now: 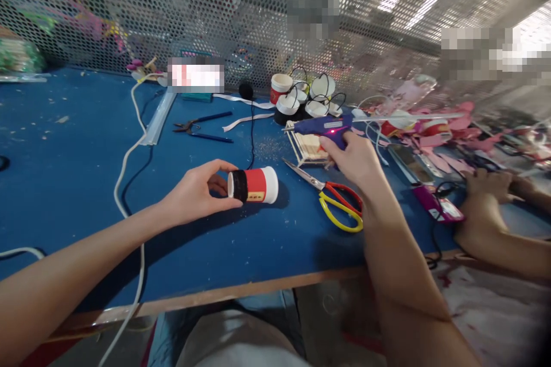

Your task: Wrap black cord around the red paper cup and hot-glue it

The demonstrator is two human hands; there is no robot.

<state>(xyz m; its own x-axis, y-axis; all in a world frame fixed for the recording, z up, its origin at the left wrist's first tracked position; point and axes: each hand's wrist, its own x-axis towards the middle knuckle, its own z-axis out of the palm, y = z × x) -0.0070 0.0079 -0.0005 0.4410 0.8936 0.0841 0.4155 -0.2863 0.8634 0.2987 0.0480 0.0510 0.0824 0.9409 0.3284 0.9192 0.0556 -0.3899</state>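
And here's my left hand [198, 189], thumb and fingers half closed round the black end of one cup [257, 185], tipped sideways over the blue table [206, 258]! My right hand [353, 159] wraps round one glue gun [321, 125], its nozzle pointing left; one pair of scissors [319, 184] lies nearer me, one pair of pliers [193, 125] well off to the left, and at least five more cups [287, 105] cluster at the back
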